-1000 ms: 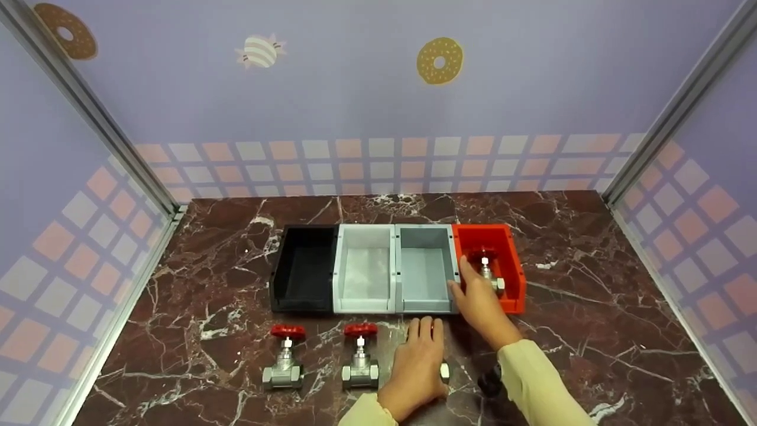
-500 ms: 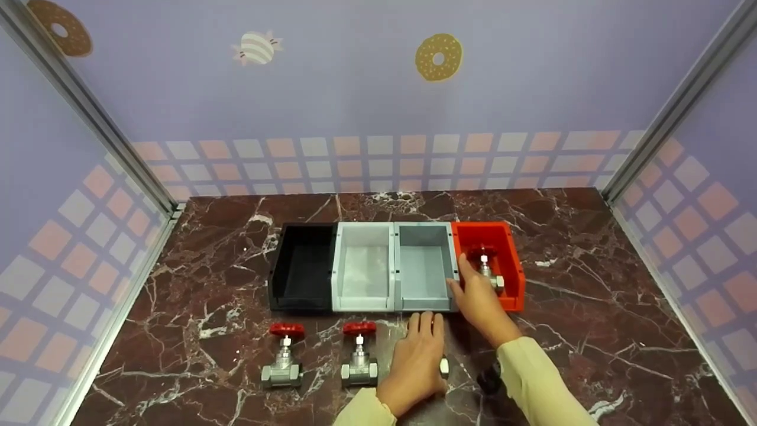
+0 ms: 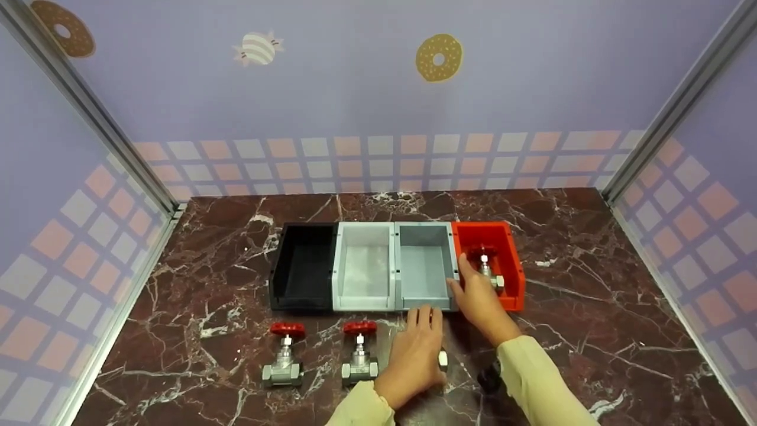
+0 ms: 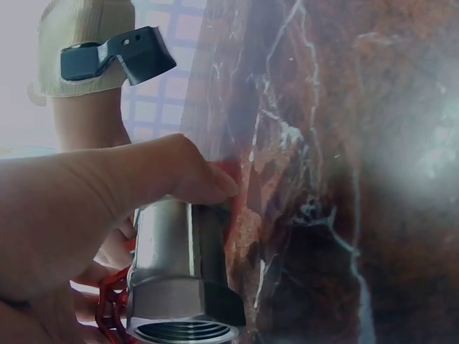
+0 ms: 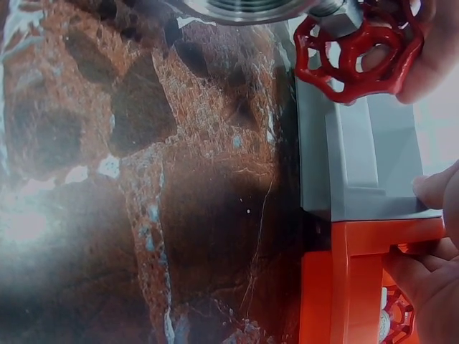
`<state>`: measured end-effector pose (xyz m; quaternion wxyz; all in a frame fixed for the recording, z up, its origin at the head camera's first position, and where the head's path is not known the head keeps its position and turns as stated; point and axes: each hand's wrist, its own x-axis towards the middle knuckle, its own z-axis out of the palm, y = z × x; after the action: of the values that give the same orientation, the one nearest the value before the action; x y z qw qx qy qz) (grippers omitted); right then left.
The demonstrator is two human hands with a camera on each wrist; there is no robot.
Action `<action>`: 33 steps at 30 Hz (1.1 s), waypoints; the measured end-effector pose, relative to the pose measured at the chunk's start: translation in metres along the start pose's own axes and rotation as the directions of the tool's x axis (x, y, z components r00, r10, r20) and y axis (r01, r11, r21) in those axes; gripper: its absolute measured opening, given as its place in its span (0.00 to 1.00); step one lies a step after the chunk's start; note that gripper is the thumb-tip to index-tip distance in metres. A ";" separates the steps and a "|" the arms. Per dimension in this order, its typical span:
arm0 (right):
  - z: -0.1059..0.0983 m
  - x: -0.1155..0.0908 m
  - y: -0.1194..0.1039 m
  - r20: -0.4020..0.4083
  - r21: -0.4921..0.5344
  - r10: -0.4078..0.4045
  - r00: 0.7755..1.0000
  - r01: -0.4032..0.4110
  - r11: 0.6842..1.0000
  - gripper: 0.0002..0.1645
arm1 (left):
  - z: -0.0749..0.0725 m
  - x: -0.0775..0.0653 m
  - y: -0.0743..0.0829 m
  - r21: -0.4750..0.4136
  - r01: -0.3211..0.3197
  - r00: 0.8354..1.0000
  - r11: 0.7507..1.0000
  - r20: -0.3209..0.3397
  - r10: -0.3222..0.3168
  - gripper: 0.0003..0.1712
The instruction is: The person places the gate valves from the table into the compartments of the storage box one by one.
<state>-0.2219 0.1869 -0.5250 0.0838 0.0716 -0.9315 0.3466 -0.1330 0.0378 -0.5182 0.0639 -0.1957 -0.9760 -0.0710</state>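
My left hand point(image 3: 414, 358) grips a valve with a red handwheel and a silver body point(image 4: 179, 251). Thumb on the metal body and fingers around the wheel side, it is just in front of the grey storage bin point(image 3: 424, 305). In the right wrist view the red handwheel point(image 5: 358, 54) is near the grey bin's front. My right hand point(image 3: 482, 299) pinches the adjoining side walls of the grey bin and the red storage bin point(image 3: 514, 260), thumb on the grey side, fingers on the red side. Inside the red bin lies another valve point(image 3: 486, 272).
A white bin point(image 3: 364, 305) and a black bin point(image 3: 303, 305) continue the row leftward. Two more red-wheeled valves, one left point(image 3: 282, 361) and one nearer the middle point(image 3: 359, 358), lie in front of them. Patterned walls enclose the marble-look tabletop point(image 3: 591, 307).
My left hand has moved slightly forward, toward the grey bin, with the valve in its grip. My right hand stays at the bin walls. The bins keep their places.
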 end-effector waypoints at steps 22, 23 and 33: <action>0.001 0.000 -0.001 0.002 0.007 0.027 1.000 -0.027 1.000 0.39 | -0.016 0.015 -0.006 -0.001 0.000 1.000 1.000 0.028 0.000 0.67; 0.001 0.000 -0.001 0.002 0.008 0.028 1.000 -0.028 1.000 0.39 | -0.016 0.016 -0.006 -0.004 -0.002 1.000 1.000 0.023 0.002 0.67; 0.001 -0.001 0.001 -0.028 -0.006 -0.005 1.000 0.005 1.000 0.37 | -0.021 0.023 -0.008 0.018 -0.012 1.000 1.000 -0.017 0.012 0.65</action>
<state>-0.2216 0.1865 -0.5265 0.0982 0.0689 -0.9311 0.3444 -0.1553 0.0361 -0.4948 0.0745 -0.2005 -0.9748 -0.0638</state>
